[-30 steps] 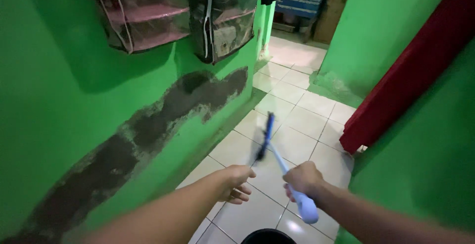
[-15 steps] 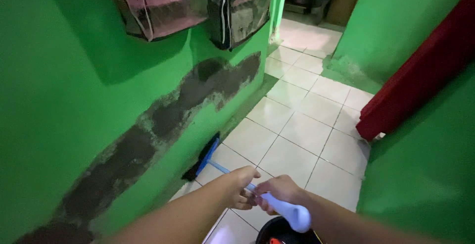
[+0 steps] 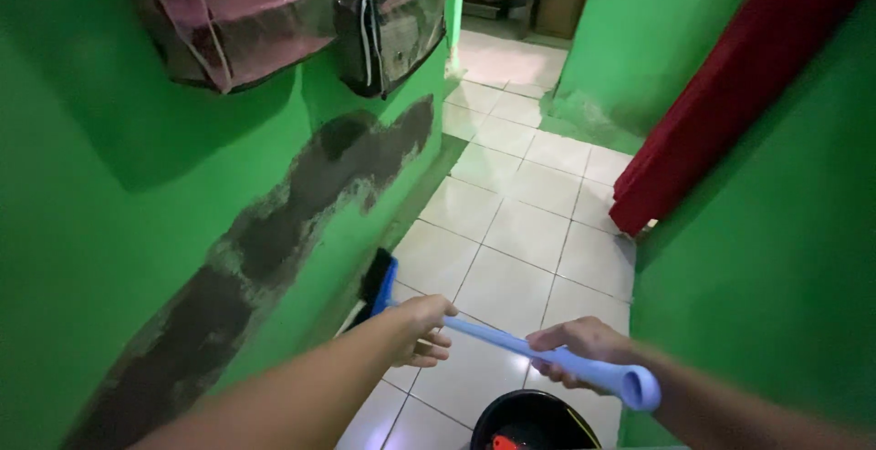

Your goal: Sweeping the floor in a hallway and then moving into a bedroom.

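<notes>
Both hands grip a blue long-handled broom (image 3: 538, 351).
Seen from the head camera, the left hand (image 3: 422, 327) closes around the middle of the handle and the right hand (image 3: 577, 348) clasps it near the looped end; the black-bristled head (image 3: 377, 283) rests on the white tiled floor (image 3: 511, 231) against the green wall (image 3: 137, 231). Below the hands sits a black bucket (image 3: 534, 420), and a red curtain (image 3: 721, 103) hangs on the right.

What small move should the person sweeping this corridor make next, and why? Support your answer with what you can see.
Probably draw the broom head away from the base of the green wall onto the open white tiles. Both the left hand and right hand grip the blue handle, and the bristles sit against the wall's foot.
</notes>
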